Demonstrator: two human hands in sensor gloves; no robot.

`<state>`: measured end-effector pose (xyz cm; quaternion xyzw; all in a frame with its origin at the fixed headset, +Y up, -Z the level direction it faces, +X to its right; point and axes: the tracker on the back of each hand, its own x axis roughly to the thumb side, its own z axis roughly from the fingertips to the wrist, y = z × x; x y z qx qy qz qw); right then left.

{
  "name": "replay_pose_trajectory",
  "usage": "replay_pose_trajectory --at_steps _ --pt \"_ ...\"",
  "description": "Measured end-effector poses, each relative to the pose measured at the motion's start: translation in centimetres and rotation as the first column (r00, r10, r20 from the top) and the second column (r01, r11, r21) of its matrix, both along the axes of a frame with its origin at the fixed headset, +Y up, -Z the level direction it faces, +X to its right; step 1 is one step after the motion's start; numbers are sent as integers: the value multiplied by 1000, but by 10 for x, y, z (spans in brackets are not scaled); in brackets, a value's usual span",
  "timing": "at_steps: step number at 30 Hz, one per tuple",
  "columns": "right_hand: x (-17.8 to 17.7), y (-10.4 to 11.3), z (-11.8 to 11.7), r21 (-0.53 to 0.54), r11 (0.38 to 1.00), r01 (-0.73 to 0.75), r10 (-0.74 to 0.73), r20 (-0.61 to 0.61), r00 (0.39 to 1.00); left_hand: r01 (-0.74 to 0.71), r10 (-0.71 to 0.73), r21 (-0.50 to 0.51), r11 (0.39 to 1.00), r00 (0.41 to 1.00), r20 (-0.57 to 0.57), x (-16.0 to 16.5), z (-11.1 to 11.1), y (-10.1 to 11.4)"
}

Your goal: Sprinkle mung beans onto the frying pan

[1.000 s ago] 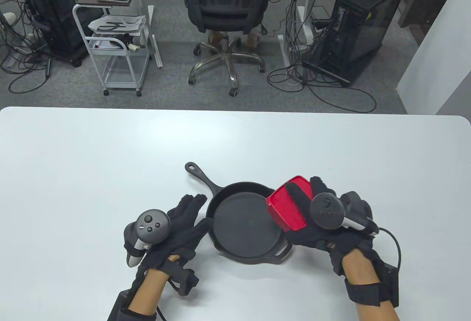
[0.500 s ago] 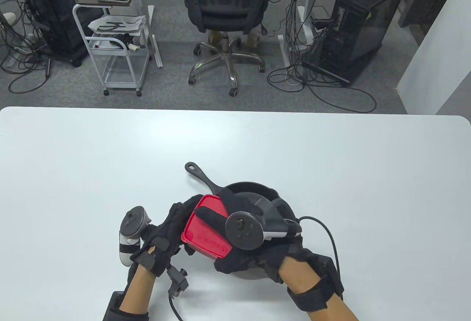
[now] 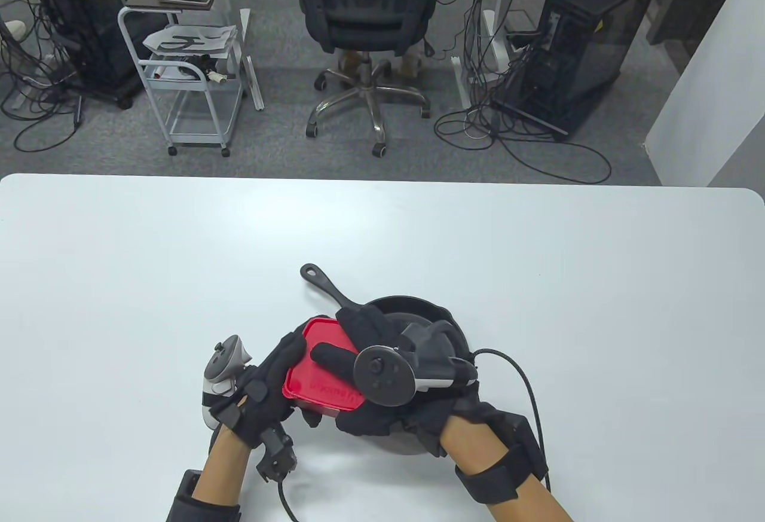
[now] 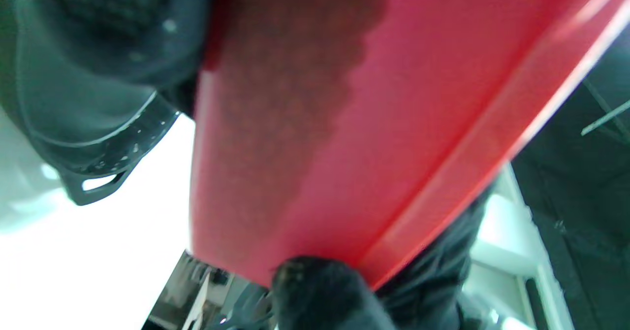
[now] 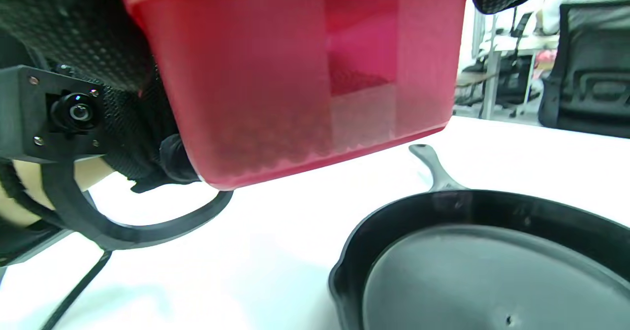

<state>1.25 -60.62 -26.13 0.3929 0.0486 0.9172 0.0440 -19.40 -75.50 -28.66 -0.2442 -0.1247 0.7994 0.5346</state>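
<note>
A red plastic box with its lid on (image 3: 320, 381) is held above the table at the left rim of the black cast-iron frying pan (image 3: 412, 305). My right hand (image 3: 343, 336) grips the box from above, fingers lying across the lid. My left hand (image 3: 278, 369) holds its left side and underside. In the right wrist view the box (image 5: 305, 74) is translucent, with mung beans (image 5: 275, 145) heaped at its low edge. The pan (image 5: 472, 266) lies empty below, to its right. The left wrist view is filled by the box (image 4: 374, 123), with a gloved fingertip (image 4: 320, 285) on its rim.
The pan's long handle (image 3: 326, 286) points to the far left. The right glove's cable (image 3: 526, 381) loops over the white table (image 3: 538, 247) beside the pan. An office chair (image 3: 364, 8) and a small cart (image 3: 191, 67) stand beyond the table's far edge.
My right hand carried the red box from the pan's right side across to its left rim. My left hand turned, rose from the table and took hold of the box.
</note>
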Motion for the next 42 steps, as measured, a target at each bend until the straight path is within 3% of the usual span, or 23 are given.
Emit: replay_pose_trajectory --at_steps 6,10,16,18,21,27,33,42 --pt "-10 -4 18 209 974 -84 60 120 991 53 -59 -36 998 985 -161 -3 3 0" --pt "-24 -16 26 239 961 -136 90 195 977 30 -39 -54 998 984 -172 3 5 -1" --pt "-28 -28 27 309 950 -41 -35 234 972 -7 -11 -71 997 969 -247 4 9 -2" --pt "-28 -32 28 410 912 -12 -87 221 971 -41 19 -81 996 967 -253 7 10 -3" --pt "-27 -35 27 456 890 19 -126 205 971 -59 30 -93 994 958 -286 10 12 -4" --pt "-26 -41 25 438 895 82 -183 194 964 -75 48 -85 994 957 -285 15 12 -7" --pt "-16 -43 26 406 899 164 -266 207 942 -40 27 -56 998 977 -212 19 13 -3" --pt "-9 -45 24 342 896 283 -368 218 904 -68 54 -53 996 972 -228 27 16 -7"
